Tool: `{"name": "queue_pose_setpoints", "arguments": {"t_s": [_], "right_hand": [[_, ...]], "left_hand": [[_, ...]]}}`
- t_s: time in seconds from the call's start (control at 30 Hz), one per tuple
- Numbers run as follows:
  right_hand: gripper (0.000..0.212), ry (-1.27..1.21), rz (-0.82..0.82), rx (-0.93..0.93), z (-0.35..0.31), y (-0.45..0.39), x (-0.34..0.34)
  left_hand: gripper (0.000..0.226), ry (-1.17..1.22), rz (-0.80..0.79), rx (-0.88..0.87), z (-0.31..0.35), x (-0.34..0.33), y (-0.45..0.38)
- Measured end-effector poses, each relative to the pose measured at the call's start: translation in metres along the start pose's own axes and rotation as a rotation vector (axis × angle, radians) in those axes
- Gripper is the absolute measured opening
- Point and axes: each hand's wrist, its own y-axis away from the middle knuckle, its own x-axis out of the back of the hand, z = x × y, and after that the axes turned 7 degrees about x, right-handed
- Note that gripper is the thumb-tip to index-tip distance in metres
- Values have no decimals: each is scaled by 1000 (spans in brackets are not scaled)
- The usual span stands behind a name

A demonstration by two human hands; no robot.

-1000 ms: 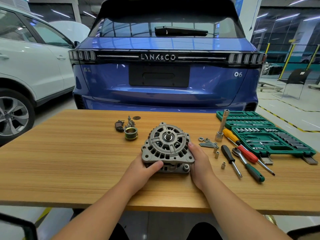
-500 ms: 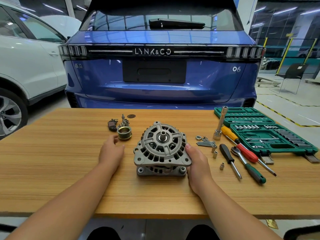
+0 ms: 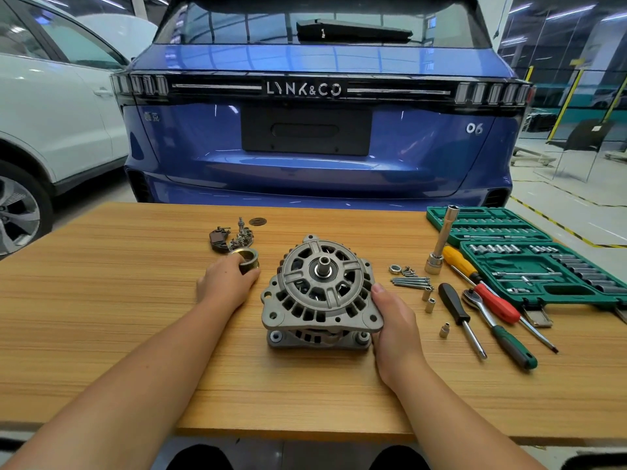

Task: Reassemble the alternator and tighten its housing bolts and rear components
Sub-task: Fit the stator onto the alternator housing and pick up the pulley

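Observation:
The grey alternator (image 3: 320, 293) stands on the wooden table (image 3: 101, 317) with its shaft pointing up. My right hand (image 3: 393, 317) holds its right side, thumb on the front housing. My left hand (image 3: 227, 281) is to the left of the alternator and grips the ribbed pulley (image 3: 247, 257). Behind the pulley lie small rear parts (image 3: 230, 235) and a dark washer (image 3: 257, 221). Long housing bolts (image 3: 410, 282), a nut (image 3: 395, 269) and small sleeves (image 3: 429, 300) lie to the right of the alternator.
Right of the bolts lie a socket on an extension (image 3: 441, 245), a black screwdriver (image 3: 459, 317), a ratchet (image 3: 498, 330), yellow and red screwdrivers (image 3: 488, 290) and an open green socket case (image 3: 529, 266). A blue car (image 3: 322, 130) stands behind the table, a white car (image 3: 51, 113) at left.
My left hand left the alternator's left side, moved up and left, and closed round the pulley. The right hand stayed on the alternator. The camera moved closer.

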Motion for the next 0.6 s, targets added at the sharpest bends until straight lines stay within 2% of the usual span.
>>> {"name": "queue_pose_setpoints", "arguments": {"t_s": [0.17, 0.33, 0.43, 0.53, 0.6], "right_hand": [[60, 15, -4, -11, -5, 5, -4], [52, 41, 12, -16, -11, 11, -7], [47, 46, 13, -23, -12, 13, -9], [35, 49, 11, -15, -13, 14, -9], [35, 57, 6, -10, -13, 15, -10]], "left_hand": [[38, 112, 5, -21, -3, 10, 27], [36, 741, -60, 76, 2, 36, 59], [32, 867, -32, -75, 21, 65, 83], [23, 823, -61, -293, 42, 92, 110], [26, 756, -87, -411, 54, 100, 125]]}}
